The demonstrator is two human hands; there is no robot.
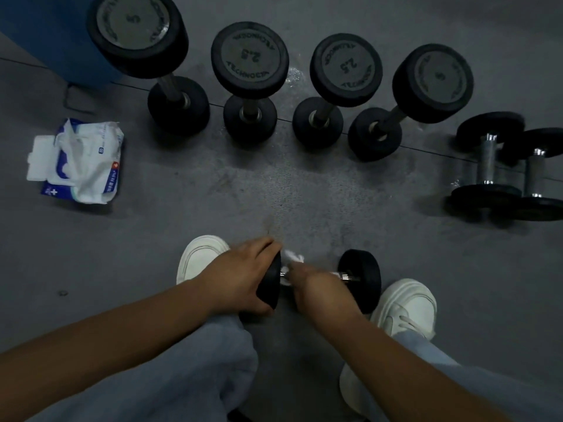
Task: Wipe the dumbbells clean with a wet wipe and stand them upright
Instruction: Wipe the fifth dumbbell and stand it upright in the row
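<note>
A small black dumbbell lies on its side between my two white shoes. My left hand grips its left head. My right hand is wrapped round the metal handle with a white wet wipe bunched under the fingers. Several black dumbbells stand upright in a row at the back, among them one marked 2.5. Two more dumbbells lie on their sides at the right.
An open pack of wet wipes lies on the grey floor at the left. A blue box stands at the back left. My white shoes flank the held dumbbell.
</note>
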